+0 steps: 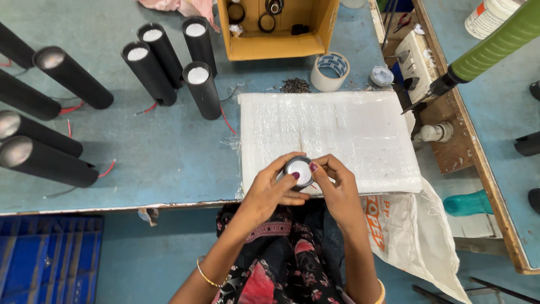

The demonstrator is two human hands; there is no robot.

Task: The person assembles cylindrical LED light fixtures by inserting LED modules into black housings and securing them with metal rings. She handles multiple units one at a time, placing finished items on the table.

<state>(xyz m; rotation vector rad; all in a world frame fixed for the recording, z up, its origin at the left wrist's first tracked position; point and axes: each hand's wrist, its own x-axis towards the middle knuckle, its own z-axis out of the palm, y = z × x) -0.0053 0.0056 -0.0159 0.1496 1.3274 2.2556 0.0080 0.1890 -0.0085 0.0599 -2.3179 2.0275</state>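
Head view looks straight down: nearest, the left hand (269, 188) and the right hand (336, 186) meet at the near edge of the desk (169, 157), both pinching a small round lamp fitting (298, 170) between thumbs and fingertips, its pale disc facing up. The fitting is held just above the near edge of a white plastic-wrapped pad (337, 129) that lies flat on the blue desk. A white printed sack (410, 225) hangs off the desk edge to the right of the hands. Farther out on the left, black tube housings (169, 62) stand upright in a cluster, with others lying on their sides nearer the left edge, red wires trailing from them. Beyond the pad sit a roll of tape (331, 71), a small pile of dark screws (295, 85), and an open cardboard box (281, 34).
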